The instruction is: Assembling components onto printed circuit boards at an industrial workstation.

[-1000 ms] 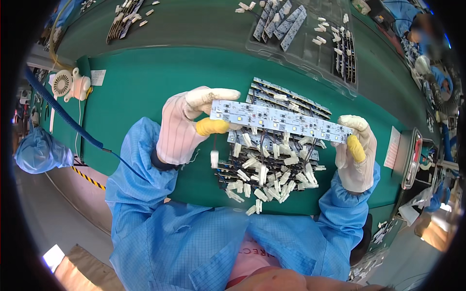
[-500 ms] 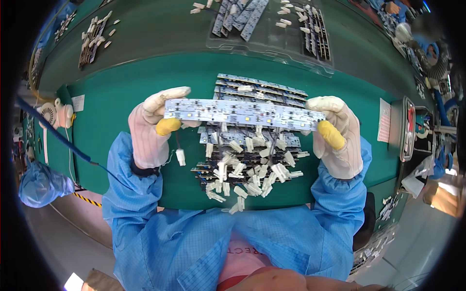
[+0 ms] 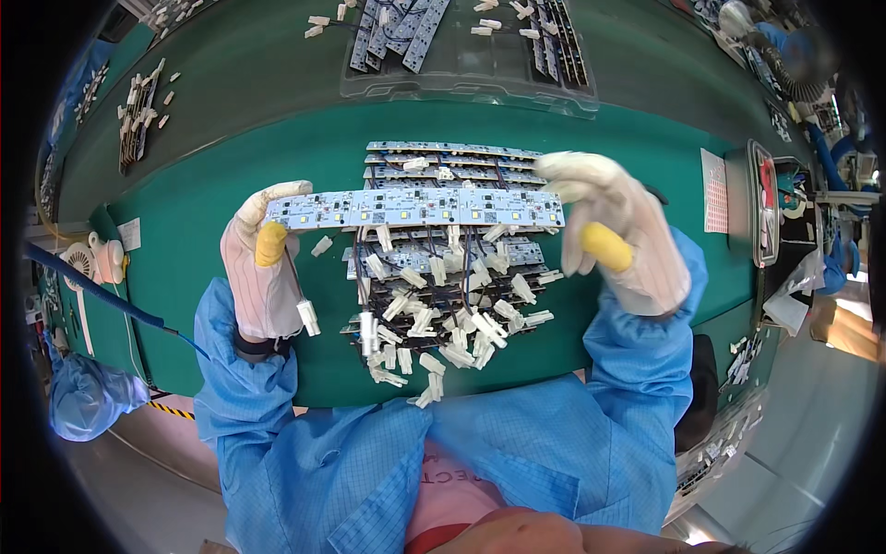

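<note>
A long white LED circuit board (image 3: 415, 209) is held up level in front of me, its small yellow LEDs and dark chips facing me. My left hand (image 3: 258, 263), in a pale glove with a yellow thumb tip, is closed on the board's left end. At the right end, my right hand (image 3: 632, 249), gloved the same way, is open, fingers apart and curved around empty space. Thin wires with white plug connectors (image 3: 307, 317) hang below the board. Behind and under it lies a stack of similar boards (image 3: 452, 150), with many white connectors (image 3: 429, 314) bunched at its near side.
A clear plastic tray (image 3: 461, 90) with more boards stands at the far side of the green mat (image 3: 268, 175). Another bundle of boards (image 3: 138, 120) lies far left. A small white fan (image 3: 92, 261) and blue coiled cord (image 3: 92, 286) are left; a metal-rimmed bin (image 3: 764, 203) is right.
My right hand has let go of the board's right end and opened. My left hand still holds the other end. The view has shifted, so the tray and stack appear farther left.
</note>
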Demonstrator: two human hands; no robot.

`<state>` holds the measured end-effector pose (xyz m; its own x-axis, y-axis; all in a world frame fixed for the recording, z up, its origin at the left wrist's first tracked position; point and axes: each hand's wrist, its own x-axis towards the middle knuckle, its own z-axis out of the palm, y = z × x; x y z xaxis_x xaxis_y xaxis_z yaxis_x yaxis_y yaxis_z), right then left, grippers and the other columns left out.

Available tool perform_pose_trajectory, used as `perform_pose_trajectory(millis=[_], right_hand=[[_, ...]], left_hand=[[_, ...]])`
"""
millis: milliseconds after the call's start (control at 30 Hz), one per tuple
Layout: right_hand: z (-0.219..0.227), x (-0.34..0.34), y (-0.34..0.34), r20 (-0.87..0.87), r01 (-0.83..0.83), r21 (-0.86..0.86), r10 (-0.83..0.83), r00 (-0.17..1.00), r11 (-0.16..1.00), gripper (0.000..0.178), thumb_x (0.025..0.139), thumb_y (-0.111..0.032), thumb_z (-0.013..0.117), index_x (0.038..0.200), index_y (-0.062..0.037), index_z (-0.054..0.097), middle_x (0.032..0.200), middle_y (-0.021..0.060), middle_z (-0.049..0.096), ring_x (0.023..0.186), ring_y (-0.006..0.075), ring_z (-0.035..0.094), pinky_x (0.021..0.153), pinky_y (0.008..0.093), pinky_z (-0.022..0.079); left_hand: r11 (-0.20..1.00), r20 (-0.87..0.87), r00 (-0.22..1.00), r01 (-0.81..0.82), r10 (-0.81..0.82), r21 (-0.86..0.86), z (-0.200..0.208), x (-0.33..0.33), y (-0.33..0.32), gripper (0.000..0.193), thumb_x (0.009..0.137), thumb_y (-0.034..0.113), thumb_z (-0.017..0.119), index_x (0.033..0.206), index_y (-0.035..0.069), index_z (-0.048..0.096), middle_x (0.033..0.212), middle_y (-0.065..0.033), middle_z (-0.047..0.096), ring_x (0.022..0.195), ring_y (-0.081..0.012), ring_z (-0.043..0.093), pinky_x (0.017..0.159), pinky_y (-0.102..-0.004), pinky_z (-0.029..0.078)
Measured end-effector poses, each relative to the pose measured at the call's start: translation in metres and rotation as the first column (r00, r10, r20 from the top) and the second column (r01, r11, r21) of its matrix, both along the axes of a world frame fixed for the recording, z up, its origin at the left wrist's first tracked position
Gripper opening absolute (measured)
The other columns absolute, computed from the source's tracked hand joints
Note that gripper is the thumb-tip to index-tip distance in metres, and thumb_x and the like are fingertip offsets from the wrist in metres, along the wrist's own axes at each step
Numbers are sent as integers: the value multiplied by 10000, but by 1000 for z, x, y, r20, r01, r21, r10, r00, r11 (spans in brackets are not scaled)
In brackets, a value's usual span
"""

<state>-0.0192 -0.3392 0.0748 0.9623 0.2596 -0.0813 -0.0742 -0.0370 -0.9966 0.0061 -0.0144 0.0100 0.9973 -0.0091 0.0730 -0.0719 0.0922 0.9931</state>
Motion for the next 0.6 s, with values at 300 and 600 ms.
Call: perform_pose_trajectory(millis=[300,600], right_hand=[[-97,-28,-119,431,438,-897,105,896,-59,763,755,-399,700,1366,-67,386,1263,156,452,1087,321,479,898,391,431],[13,-12,-2,535,346,-591,33,844,729,359,725,-258,738,984,-63,583,864,85,580,825,246,570,708,318,451]], left_hand=[[996,2,1000,-30,30,80,9,0,5,457,854,429,628,1035,9,642,819,22,587,641,-35,372,566,-185,277],[990,-65,992,97,-104,-101,9,-9,0,515,820,390,695,1075,-44,587,932,-108,660,832,-123,608,768,-245,481]])
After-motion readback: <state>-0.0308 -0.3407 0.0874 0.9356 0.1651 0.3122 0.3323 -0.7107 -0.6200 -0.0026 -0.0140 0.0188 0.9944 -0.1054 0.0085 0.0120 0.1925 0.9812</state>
